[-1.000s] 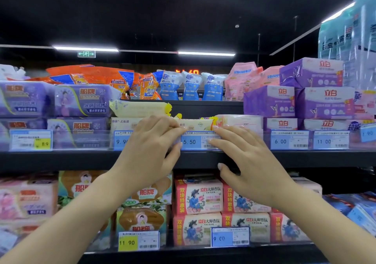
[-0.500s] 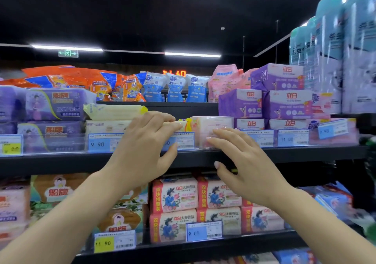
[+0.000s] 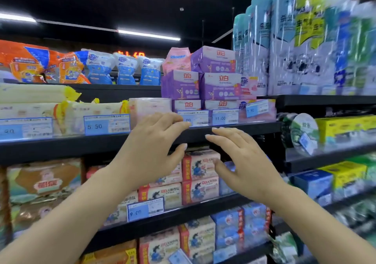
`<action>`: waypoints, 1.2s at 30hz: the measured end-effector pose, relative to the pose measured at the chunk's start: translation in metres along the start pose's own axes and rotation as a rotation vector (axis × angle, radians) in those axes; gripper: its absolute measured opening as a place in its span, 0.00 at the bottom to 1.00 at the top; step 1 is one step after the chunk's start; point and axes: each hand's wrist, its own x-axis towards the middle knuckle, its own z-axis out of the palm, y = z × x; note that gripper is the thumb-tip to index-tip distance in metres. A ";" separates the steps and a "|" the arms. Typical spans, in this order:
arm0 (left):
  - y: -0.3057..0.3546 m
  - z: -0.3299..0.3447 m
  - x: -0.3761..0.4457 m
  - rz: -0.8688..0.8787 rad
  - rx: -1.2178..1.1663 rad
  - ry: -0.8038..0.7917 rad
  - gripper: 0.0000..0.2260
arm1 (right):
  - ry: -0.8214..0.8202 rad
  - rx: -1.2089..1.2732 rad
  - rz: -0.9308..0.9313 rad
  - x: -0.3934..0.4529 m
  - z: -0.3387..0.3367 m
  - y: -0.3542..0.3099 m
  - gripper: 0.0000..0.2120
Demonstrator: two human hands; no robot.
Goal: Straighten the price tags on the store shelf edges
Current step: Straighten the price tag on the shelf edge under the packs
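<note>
Since the earlier frames both hands have been carried rightward along the shelf edge (image 3: 234, 130), the 5.50 tag (image 3: 106, 124) now being left behind at the left; the left hand (image 3: 151, 149) is held with fingers straight and spread, its fingertips laid against the left end of a partly hidden price tag (image 3: 196, 118), nothing being gripped; the right hand (image 3: 243, 163) is spread open just below the shelf edge, beside the left, and whether it touches the edge cannot be told. The tags are flat rectangles of printed paper, blue at the left, white with barcodes at the right; their long axes are laid level along the rail, faces turned outward; the 11.00 tag (image 3: 225, 117) is seen just beyond, and the 7.90 tag (image 3: 257, 108) is tilted, its right end raised. Behind the rail, purple boxes (image 3: 219, 86) are stacked; on the shelf below, glossy soap packs (image 3: 200, 167) are kept behind a 9.00 tag (image 3: 145, 209); tall wrapped spray cans (image 3: 262, 39) are stood at the far right.
</note>
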 end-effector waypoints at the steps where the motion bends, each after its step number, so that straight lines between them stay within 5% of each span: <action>1: 0.002 0.004 0.003 0.012 -0.015 0.002 0.21 | 0.001 -0.012 0.010 -0.003 -0.003 0.003 0.23; 18: 0.053 0.070 0.060 0.111 -0.156 0.044 0.21 | -0.053 -0.164 0.177 -0.046 -0.037 0.083 0.23; 36: 0.124 0.124 0.139 -0.145 0.079 0.062 0.24 | -0.001 -0.007 -0.032 -0.020 -0.031 0.230 0.24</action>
